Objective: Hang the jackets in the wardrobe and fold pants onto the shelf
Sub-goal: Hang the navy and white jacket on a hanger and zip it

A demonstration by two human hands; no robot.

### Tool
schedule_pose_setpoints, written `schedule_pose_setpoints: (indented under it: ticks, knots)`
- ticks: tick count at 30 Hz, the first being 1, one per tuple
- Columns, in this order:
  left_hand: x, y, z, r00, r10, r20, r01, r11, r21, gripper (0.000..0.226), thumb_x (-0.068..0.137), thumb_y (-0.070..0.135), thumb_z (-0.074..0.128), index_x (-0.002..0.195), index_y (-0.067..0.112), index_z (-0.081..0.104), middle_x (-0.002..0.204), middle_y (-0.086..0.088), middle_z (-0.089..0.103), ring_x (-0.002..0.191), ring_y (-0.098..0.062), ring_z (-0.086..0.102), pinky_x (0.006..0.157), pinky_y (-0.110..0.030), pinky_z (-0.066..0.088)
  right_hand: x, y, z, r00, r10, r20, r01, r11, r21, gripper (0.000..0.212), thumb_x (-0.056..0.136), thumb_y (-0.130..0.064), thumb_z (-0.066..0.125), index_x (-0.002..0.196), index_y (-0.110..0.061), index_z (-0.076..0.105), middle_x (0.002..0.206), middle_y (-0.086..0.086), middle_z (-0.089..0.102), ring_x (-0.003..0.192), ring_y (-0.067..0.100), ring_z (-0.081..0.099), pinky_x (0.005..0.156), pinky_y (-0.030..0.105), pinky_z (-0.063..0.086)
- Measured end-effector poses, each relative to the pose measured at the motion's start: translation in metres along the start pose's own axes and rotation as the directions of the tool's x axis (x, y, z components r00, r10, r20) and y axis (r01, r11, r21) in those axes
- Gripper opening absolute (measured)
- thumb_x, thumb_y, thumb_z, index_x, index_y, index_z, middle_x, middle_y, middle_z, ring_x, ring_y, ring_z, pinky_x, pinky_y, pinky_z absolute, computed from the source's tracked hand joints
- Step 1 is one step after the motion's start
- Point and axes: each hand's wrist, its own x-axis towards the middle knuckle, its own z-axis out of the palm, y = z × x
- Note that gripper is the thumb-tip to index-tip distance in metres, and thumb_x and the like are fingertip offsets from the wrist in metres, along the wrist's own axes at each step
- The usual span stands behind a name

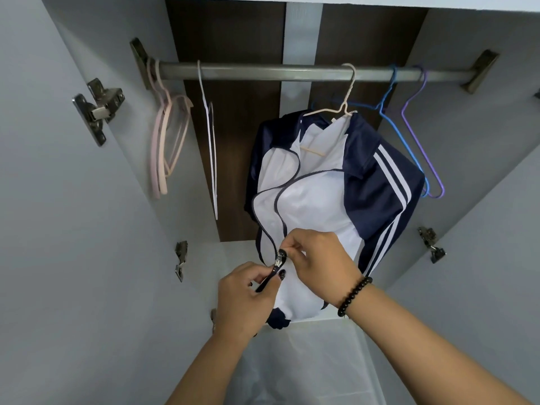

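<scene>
A navy-and-white track jacket [327, 182] hangs from a pale wire hanger [340, 108] hooked over the metal wardrobe rail [263, 72], toward the rail's right half. The body panels are white; the shoulders and sleeves are navy, and the sleeve on the viewer's right carries white stripes. The front is unzipped, its two dark-edged zipper tracks curving apart from the collar and converging low near the hem. The hanger's crossbar shows inside the open collar. The hem, apparently with a navy cuff or band, bunches at the bottom.

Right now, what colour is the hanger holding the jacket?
Cream-white hanger, seen in the head view.
</scene>
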Motion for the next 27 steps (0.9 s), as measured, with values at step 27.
schedule_pose_setpoints:
  ticks: [27]
  knots:
    - [-0.003,0.006,0.034,0.991,-0.114,0.063,0.101,0.979,0.177,0.018,0.08,0.023,0.073,0.065,0.024,0.064,0.061,0.015,0.063,0.063,-0.002,0.06,0.055,-0.011,0.044,0.002,0.043,-0.034,0.99,0.085,-0.113,-0.091,0.995,-0.048,0.013,0.089,-0.002,0.056,0.082,-0.006,0.066,0.083,-0.001,0.069,0.075,0.016,0.062,0.072,0.024,0.05]
